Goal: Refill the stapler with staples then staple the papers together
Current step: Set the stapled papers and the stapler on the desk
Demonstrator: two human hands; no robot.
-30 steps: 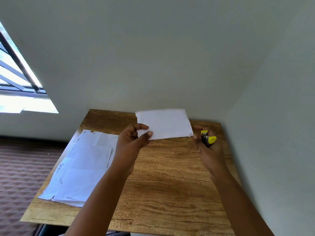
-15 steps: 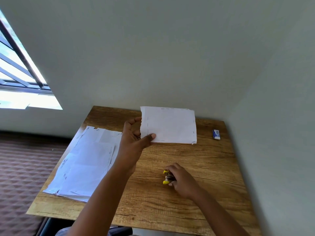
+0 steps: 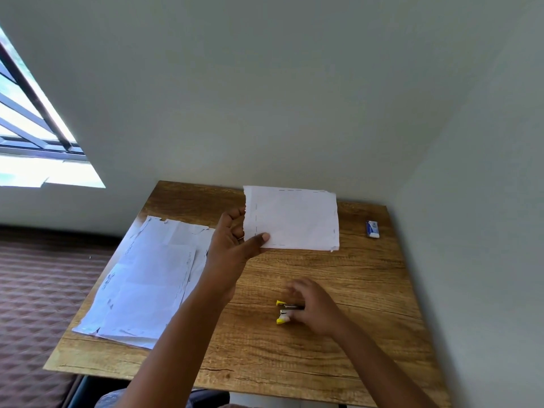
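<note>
left hand [image 3: 232, 248] pinching stapled papers [image 3: 291, 219] up high, right hand [image 3: 313, 304] loose over stapler [image 3: 287, 312] on counter [image 3: 323, 363], could knock it away.

Two bare forearms reach forward from the bottom edge, seen from above. The left arm rises on a diagonal from bottom centre, wrist straight, ending in the left hand [image 3: 232, 245] held raised. Its thumb stretches out to the right and pinches against the curled fingers (a ring shows on one of them), closed on the lower left corner of a paper [image 3: 291, 219]. The right arm comes in from the bottom right, lower down. The right hand [image 3: 312, 304] is palm down, fingers loosely spread and blurred, resting over a small stapler [image 3: 284, 312].
</note>
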